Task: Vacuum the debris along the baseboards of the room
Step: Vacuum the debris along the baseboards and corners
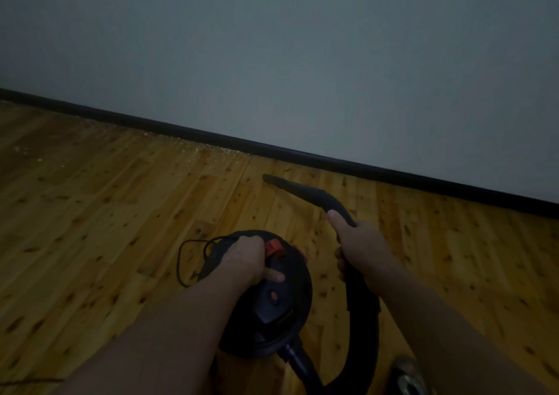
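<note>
A black canister vacuum [272, 310] with a red switch sits on the wooden floor below me. My left hand [246, 260] grips the handle on its top. My right hand [360, 248] grips the black hose wand [305, 192], whose narrow nozzle tip [267, 178] points left toward the wall, just above the floor. Pale crumbs of debris [211, 152] lie along the black baseboard [302, 154], a short way left of the nozzle tip. More specks [22, 149] lie scattered at the far left.
The grey wall [302, 61] fills the upper half. A thin black cord [184, 261] loops on the floor left of the vacuum. The hose [363, 334] curves back round to the canister. A shoe [406, 376] shows at the bottom right.
</note>
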Motion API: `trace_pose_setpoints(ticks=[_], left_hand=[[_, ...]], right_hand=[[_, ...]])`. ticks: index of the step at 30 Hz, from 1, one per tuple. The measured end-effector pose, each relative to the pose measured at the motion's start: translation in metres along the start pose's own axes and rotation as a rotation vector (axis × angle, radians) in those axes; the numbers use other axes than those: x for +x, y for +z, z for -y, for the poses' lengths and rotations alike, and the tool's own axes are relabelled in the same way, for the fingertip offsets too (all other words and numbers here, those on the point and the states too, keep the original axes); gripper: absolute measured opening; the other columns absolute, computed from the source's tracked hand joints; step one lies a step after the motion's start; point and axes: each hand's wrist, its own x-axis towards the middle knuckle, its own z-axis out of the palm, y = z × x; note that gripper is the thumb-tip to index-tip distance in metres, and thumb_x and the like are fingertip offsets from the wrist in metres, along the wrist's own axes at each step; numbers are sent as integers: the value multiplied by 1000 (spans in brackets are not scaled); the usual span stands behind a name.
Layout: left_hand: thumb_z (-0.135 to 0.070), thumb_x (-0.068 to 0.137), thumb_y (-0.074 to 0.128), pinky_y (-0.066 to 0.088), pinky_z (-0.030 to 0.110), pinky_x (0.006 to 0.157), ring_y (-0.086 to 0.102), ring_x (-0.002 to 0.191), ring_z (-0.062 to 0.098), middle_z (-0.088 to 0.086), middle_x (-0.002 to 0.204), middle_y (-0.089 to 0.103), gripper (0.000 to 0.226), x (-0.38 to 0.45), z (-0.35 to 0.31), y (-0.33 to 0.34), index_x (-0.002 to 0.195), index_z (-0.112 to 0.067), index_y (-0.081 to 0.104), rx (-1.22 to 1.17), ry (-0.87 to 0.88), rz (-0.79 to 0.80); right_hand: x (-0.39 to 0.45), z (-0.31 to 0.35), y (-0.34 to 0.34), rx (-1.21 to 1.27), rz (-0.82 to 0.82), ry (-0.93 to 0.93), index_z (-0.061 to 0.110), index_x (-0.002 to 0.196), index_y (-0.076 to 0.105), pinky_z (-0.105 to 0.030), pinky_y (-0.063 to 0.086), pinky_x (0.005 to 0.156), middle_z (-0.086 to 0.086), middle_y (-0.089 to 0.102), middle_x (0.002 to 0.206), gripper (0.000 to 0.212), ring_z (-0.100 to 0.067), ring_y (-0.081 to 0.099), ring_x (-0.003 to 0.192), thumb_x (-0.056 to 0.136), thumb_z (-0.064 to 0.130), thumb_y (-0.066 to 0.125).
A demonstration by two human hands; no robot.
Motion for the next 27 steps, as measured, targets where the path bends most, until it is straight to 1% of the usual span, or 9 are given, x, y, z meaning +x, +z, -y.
trace_pose_setpoints(ticks=[4, 7, 9, 13, 15, 19, 23, 25, 27], left_hand=[[-59, 67, 90, 45, 33, 72, 57, 85, 24, 2, 87, 55, 61, 2, -7, 2, 84, -17, 48, 6, 5, 4], [-58, 67, 90, 44, 33, 70, 57, 82, 24, 2, 86, 57, 61, 2, -17, 5, 78, -19, 45, 20, 26, 3], [-58, 66, 91, 44, 34, 68, 57, 80, 23, 2, 84, 59, 61, 4, -23, 8, 76, -19, 45, 29, 45, 7], [-59, 62, 92, 44, 34, 64, 59, 77, 22, 0, 80, 58, 61, 6, -42, 17, 78, -18, 49, 47, 108, 7], [-60, 62, 92, 43, 34, 63, 58, 75, 21, -1, 79, 58, 61, 6, -52, 20, 78, -18, 50, 48, 132, 1], [-61, 62, 91, 42, 33, 62, 56, 71, 19, -2, 76, 57, 60, 5, -81, 30, 75, -20, 50, 74, 195, 12], [-63, 60, 91, 46, 33, 66, 58, 77, 20, -3, 78, 56, 61, 5, -113, 42, 78, -21, 51, 135, 257, 19], [-63, 59, 92, 51, 34, 69, 61, 80, 20, -2, 82, 60, 60, 6, -125, 47, 83, -21, 56, 132, 274, 18], [-62, 59, 92, 54, 34, 71, 63, 80, 18, -2, 86, 64, 59, 7, -140, 53, 86, -21, 59, 125, 302, 25]], right_hand=[[-2, -11, -19, -7, -51, 3, 9, 84, 62, -36, 51, 59, -6, 57, 66, 49, -21, 55, 57, 101, 54, 55], [0, -23, -33, 25, -76, 14, 4, 103, 64, -30, 48, 49, -6, 56, 66, 52, -18, 54, 52, 100, 55, 55], [0, -30, -41, 44, -78, 19, 4, 106, 64, -26, 46, 44, -4, 55, 63, 52, -15, 52, 47, 100, 54, 55], [-2, -44, -62, 60, -106, 27, 9, 97, 62, -25, 46, 43, -1, 54, 59, 46, -13, 52, 44, 100, 54, 56], [-3, -49, -69, 64, -131, 32, 9, 99, 62, -27, 47, 45, -3, 57, 62, 47, -15, 54, 46, 100, 56, 56], [-1, -62, -83, 68, -189, 45, 11, 94, 65, -41, 55, 62, -8, 62, 72, 54, -23, 61, 63, 93, 64, 57], [-7, -72, -102, 80, -250, 67, 14, 80, 67, -49, 61, 71, -8, 64, 69, 52, -27, 63, 64, 94, 63, 57], [-11, -78, -111, 69, -269, 78, 12, 82, 66, -52, 61, 74, -10, 64, 70, 53, -29, 64, 66, 95, 62, 56], [-17, -86, -126, 75, -310, 91, 8, 81, 62, -52, 61, 70, -11, 61, 68, 55, -29, 62, 63, 96, 60, 57]])
